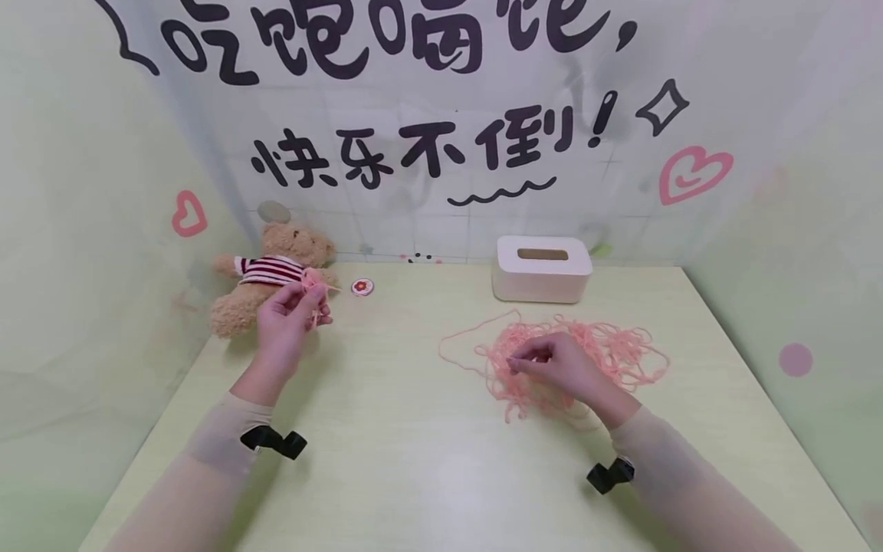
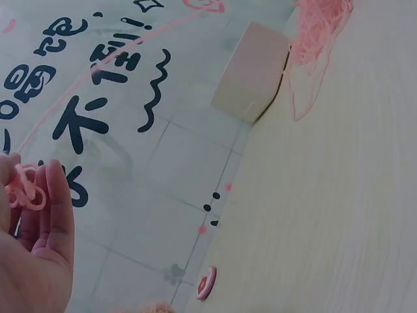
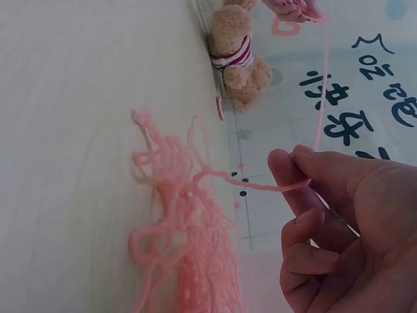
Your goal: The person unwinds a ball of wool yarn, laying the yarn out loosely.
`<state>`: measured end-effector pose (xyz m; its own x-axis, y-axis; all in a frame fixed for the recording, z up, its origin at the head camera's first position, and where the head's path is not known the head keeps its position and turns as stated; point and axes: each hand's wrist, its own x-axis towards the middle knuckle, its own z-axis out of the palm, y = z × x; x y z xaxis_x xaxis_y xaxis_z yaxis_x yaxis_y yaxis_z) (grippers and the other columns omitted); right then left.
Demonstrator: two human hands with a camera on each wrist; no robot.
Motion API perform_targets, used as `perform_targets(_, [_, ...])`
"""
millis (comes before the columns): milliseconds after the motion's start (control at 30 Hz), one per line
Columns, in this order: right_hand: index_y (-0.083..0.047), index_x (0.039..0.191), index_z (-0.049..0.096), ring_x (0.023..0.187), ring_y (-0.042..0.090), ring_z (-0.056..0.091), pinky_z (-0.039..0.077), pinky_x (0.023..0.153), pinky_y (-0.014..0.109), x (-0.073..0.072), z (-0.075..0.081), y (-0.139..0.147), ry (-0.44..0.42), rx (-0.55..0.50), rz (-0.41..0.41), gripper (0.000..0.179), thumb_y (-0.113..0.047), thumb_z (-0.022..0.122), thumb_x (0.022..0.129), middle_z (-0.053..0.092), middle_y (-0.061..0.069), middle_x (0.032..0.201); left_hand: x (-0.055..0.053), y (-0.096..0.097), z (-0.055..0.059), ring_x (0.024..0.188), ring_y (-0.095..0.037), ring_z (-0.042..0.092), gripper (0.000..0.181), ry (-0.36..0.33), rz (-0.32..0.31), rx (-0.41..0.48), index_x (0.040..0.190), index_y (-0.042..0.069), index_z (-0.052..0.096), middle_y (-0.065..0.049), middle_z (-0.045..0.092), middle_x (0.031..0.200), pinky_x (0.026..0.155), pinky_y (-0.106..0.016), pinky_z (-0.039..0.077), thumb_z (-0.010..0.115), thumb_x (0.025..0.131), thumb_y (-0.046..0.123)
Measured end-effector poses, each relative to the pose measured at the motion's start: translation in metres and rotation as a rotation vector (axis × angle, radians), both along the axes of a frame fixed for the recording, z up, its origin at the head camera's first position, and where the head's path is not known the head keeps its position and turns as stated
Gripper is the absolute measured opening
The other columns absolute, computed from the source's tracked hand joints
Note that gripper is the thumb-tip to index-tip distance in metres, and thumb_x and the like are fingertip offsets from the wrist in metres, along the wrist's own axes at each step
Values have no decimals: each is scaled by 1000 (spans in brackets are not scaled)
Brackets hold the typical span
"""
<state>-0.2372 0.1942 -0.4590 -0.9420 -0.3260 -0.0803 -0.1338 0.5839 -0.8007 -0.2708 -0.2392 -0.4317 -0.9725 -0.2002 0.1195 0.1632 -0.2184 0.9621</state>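
My left hand [image 1: 286, 318] holds a small bundle of pink yarn [image 2: 26, 189], raised in front of the teddy bear. Over the loose pile of pink yarn [image 1: 621, 349] on the table, my right hand [image 1: 559, 364] pinches a single strand [image 3: 273, 188] between thumb and forefinger. In the right wrist view, that strand runs from the pile through the pinch and on up towards the left hand. The left wrist view has it stretching from the bundle across the wall behind. Part of the pile is hidden beneath the right hand in the head view.
A teddy bear [image 1: 293, 245] in a striped shirt sits at the back left, with a small round badge [image 1: 362, 287] lying beside it. Behind the yarn pile stands a white tissue box [image 1: 542, 268]. Printed curtains [image 1: 428, 222] enclose the table [image 1: 386, 445] at the back and sides.
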Motion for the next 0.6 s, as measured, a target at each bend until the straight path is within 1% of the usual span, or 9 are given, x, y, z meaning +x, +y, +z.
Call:
perform_targets(33, [-15,100,81,74,17,55,47,58,21,3,-1,3,10,33,8,16,-29,79,93,77,0,91,-1,-3,2,69,-10,70,19,-5,5,14,99,8,69,-2,71,83,66,-24,67,79,92,22])
perform_targets(100, [-17,96,81,70,15,54,46,56,21,9,-6,9,7,67,35,12,-28,80,92,76,0,87,-4,-8,3,69,-10,70,18,2,22,46,99,8,69,-1,71,84,65,-25,67,79,92,21])
perform_targets(200, [-20,89,81,66,11,52,45,54,19,19,-12,16,-9,123,106,7,-27,81,91,74,-3,81,-6,-14,7,70,-11,70,15,21,42,108,100,6,69,-1,71,85,63,-25,67,78,93,17])
perform_targets(300, [-20,86,80,64,7,51,44,52,18,27,-16,24,-35,152,182,7,-25,82,90,74,-5,78,-9,-19,10,68,-11,70,14,40,66,134,98,5,68,-2,71,84,61,-24,66,77,93,15])
perform_targets(367, [-17,86,80,64,6,51,46,53,18,31,-17,28,-47,154,213,8,-24,83,89,74,-4,77,-11,-22,11,67,-12,70,13,50,89,142,97,4,69,-4,72,84,59,-24,65,77,93,14])
perform_targets(467, [-15,87,80,66,5,55,50,56,18,35,-17,33,-66,168,239,8,-21,84,87,74,-5,78,-12,-24,14,67,-12,70,14,43,102,163,97,4,70,-4,72,84,58,-24,65,78,92,14])
perform_targets(533, [-14,90,80,66,6,55,50,57,18,36,-16,33,-73,176,255,8,-20,84,86,73,-6,78,-12,-23,14,68,-11,70,15,28,102,150,97,5,71,-2,72,84,59,-24,65,80,91,15])
perform_targets(600, [-16,95,80,66,6,54,49,56,17,36,-15,31,-66,179,267,11,-20,85,86,71,-8,78,-10,-18,14,68,-11,70,16,15,81,140,97,5,71,-2,72,84,60,-24,66,80,90,16])
